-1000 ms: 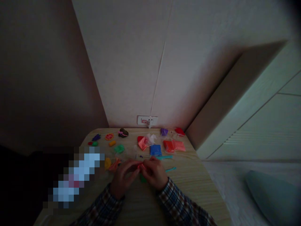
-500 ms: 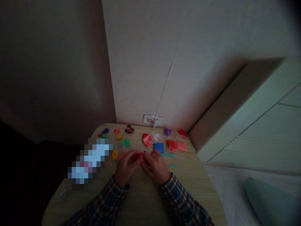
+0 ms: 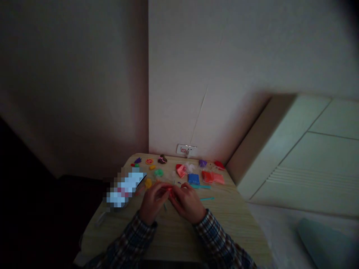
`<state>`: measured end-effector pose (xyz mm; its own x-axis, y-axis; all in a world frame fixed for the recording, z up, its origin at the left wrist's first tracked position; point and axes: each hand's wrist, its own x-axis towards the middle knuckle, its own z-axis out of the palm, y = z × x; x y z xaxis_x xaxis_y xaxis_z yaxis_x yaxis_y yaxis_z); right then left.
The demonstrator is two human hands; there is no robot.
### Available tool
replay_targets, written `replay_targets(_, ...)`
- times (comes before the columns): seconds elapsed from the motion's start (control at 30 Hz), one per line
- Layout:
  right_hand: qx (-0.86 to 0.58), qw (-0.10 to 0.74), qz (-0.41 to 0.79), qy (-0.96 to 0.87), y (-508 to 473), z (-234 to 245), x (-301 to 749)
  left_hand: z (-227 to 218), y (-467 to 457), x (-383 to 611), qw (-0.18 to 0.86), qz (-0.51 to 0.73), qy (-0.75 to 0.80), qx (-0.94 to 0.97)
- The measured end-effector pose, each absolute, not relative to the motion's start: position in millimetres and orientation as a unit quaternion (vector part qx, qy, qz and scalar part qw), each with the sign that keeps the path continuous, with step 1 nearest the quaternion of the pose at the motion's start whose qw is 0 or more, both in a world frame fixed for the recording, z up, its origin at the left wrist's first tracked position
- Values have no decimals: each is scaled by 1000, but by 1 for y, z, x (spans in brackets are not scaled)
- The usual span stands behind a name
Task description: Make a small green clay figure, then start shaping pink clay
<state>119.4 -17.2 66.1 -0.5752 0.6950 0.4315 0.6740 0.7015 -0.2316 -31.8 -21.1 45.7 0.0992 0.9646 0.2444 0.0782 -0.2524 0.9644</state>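
My left hand (image 3: 153, 202) and my right hand (image 3: 190, 203) meet over the middle of the table (image 3: 174, 239). Between their fingertips they pinch a small piece of red modelling clay (image 3: 169, 189), partly covered by the fingers. Just beyond the right hand lie a blue clay packet (image 3: 193, 179) and a turquoise modelling tool (image 3: 202, 186). A second thin turquoise tool (image 3: 207, 198) is beside that hand. Close to the left hand sits a yellow clay lump (image 3: 148, 183).
A lit phone-like screen (image 3: 127, 188), pixelated, lies at the left. Along the back are a brown-and-pink clay shape (image 3: 162, 159), an orange-red round piece (image 3: 149, 161), green clay (image 3: 158, 172), red packets (image 3: 208, 176) and purple clay (image 3: 202, 163). A wall socket (image 3: 186, 150) is behind.
The camera view has swung, so the table and its things sit a little further right and lower. Both hands keep pinching the red clay, with slight finger movement.
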Motion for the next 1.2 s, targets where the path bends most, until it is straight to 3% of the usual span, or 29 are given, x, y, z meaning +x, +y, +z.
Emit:
replay_targets(0.6, -372, 326, -5, -869, -27, 97, 133, 114, -28, -25, 365, 451, 433, 689)
replay_targets(0.97, -410, 336, 26, -847, -25, 81, 136, 103, -19, -22, 398, 424, 426, 693)
replay_targets(1.2, -464, 353, 155, -797, -18, 63, 137, 80, -9, -25, 486, 429, 430, 628)
